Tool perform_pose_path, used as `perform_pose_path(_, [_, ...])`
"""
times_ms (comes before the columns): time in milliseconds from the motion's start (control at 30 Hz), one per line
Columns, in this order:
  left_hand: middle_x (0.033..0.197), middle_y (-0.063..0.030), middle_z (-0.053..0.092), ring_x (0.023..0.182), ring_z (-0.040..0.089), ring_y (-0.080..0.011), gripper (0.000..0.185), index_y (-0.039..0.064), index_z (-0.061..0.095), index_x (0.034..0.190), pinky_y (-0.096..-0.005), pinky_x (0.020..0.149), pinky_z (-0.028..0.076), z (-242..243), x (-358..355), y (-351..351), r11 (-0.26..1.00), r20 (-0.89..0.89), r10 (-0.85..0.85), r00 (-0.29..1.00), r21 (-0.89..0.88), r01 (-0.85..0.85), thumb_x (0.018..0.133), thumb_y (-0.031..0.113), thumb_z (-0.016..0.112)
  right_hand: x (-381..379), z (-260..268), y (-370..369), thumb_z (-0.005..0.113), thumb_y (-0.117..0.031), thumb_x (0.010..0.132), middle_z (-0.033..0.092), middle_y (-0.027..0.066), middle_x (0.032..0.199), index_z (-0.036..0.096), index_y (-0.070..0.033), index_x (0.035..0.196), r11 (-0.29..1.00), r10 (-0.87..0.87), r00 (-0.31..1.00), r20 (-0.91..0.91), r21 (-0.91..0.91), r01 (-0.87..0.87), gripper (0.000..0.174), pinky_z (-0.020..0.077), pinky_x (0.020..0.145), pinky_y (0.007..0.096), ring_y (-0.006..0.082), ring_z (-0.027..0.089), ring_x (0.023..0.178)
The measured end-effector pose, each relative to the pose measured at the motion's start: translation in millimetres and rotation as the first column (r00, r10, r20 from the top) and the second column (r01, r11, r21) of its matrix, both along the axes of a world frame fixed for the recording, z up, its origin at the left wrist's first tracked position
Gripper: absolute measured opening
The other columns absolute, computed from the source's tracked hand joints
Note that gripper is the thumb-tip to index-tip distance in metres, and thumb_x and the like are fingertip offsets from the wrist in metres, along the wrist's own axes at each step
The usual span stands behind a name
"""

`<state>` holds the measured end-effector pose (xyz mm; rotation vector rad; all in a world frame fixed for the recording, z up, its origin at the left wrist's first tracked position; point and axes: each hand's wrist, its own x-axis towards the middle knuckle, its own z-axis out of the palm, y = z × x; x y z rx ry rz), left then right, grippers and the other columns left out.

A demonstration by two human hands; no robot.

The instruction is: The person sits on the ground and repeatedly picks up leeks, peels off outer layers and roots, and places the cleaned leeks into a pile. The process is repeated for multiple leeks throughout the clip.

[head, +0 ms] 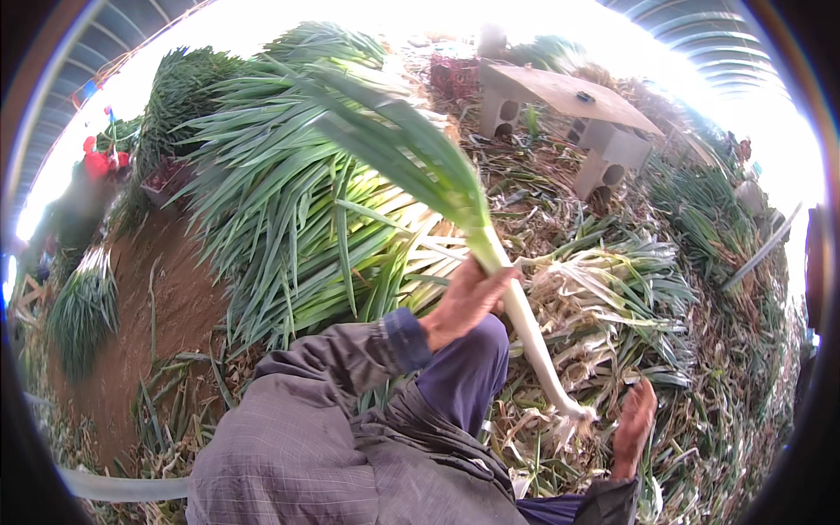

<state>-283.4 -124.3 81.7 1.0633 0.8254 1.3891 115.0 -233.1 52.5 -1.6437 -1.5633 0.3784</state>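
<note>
My left hand [467, 296] is closed around the upper shank of a large green onion [530, 331]. Its broad green leaves fan out up and to the left, over the pile. The white shank slants down to the right and ends in a rooted tip. Close beside that tip is my right hand [634, 420], apart from it, with nothing seen in it; its fingers point upward and partly overlap. To the left of the held stalk lies a big heap of green onions [282, 216], white ends towards the right.
Uncleaned onions with dry outer leaves [610, 289] lie to the right. Peeled leaf litter [715, 420] covers the ground around me. Farther off, a board [571, 92] rests on hollow blocks [604, 161]. Bare soil [174, 275] and a standing onion bundle [85, 315] are at left.
</note>
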Motion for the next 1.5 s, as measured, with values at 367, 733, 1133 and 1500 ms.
perform_pose_path(367, [0.076,-0.0048,0.063,0.057,0.051,-0.0096,0.027,0.000,0.062,0.097,-0.0280,0.050,0.043,84.8,-185.8,198.9,0.717,0.006,0.638,0.770,0.361,-0.597,0.099,0.026,0.063,141.8,-163.9,-60.8,0.060,-0.022,0.099,0.063,0.0082,0.111,0.055,0.003,0.130,0.895,-0.348,0.928,-0.130,-0.340,0.288,0.040,0.0535,0.062,0.0274,0.0152,0.062,0.087])
perform_pose_path(733, [0.066,-0.0047,0.061,0.058,0.062,-0.0142,0.035,0.002,0.069,0.088,-0.0272,0.047,0.051,4.7,-155.3,329.3,0.890,-0.342,0.456,0.822,0.159,-0.428,0.098,0.035,0.060,79.2,-176.4,-48.6,0.065,-0.020,0.088,0.071,0.0204,0.101,0.064,0.004,0.111,0.722,-0.118,0.993,-0.019,-0.688,0.073,0.034,0.0520,0.087,0.0404,0.0319,0.068,0.095])
perform_pose_path(1133, [0.094,-0.0090,0.070,0.074,0.067,-0.0157,0.019,0.002,0.060,0.115,-0.0272,0.061,0.054,-69.5,237.8,134.4,0.883,0.181,-0.320,0.930,-0.298,0.362,0.103,0.017,0.058,52.5,-302.9,14.8,0.069,-0.027,0.088,0.064,0.0255,0.098,0.055,0.001,0.110,0.744,-0.011,1.000,-0.017,-0.668,-0.003,0.038,0.0488,0.083,0.0488,0.0418,0.063,0.096])
perform_pose_path(1500, [0.087,-0.0072,0.068,0.064,0.062,-0.0120,0.015,0.002,0.064,0.107,-0.0257,0.057,0.052,-82.3,283.6,139.6,0.871,0.237,-0.269,0.934,-0.355,0.341,0.103,0.014,0.055,70.1,-472.3,99.3,0.068,-0.040,0.091,0.063,0.0314,0.115,0.046,0.005,0.124,0.629,-0.203,0.968,0.151,-0.737,0.247,0.059,0.0489,0.094,0.0506,0.0471,0.062,0.109])
